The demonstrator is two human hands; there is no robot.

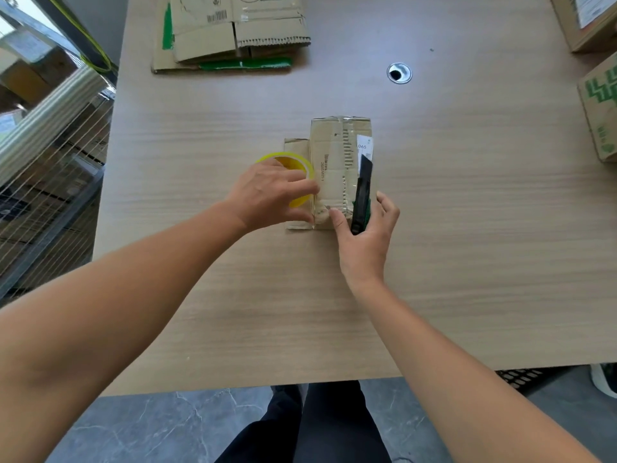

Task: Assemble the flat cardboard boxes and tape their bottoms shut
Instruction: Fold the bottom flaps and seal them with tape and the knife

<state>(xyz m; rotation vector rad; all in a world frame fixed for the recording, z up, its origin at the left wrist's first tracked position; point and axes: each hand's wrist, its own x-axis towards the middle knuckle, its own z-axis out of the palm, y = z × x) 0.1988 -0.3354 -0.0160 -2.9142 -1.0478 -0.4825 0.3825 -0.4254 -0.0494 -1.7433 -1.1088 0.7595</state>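
Box (330, 145) well inside table (467, 228) edges; left hand (270, 195) grips tape roll (293, 163), right hand (367, 242) grips knife (364, 185).

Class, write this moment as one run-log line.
left hand: holds tape roll beside small box | right hand: grips black cutter, thumb on small box | flat boxes: stacked farther back

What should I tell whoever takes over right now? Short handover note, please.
Left hand grips the yellow tape roll, beside the small box at the centre of the table.
Right hand holds the black knife, thumb pressing the box's near end.
Done: this box is folded up; clear tape seems to run along its top seam.
To do: probably cut the tape free, then assemble the flat boxes stacked at the far edge.
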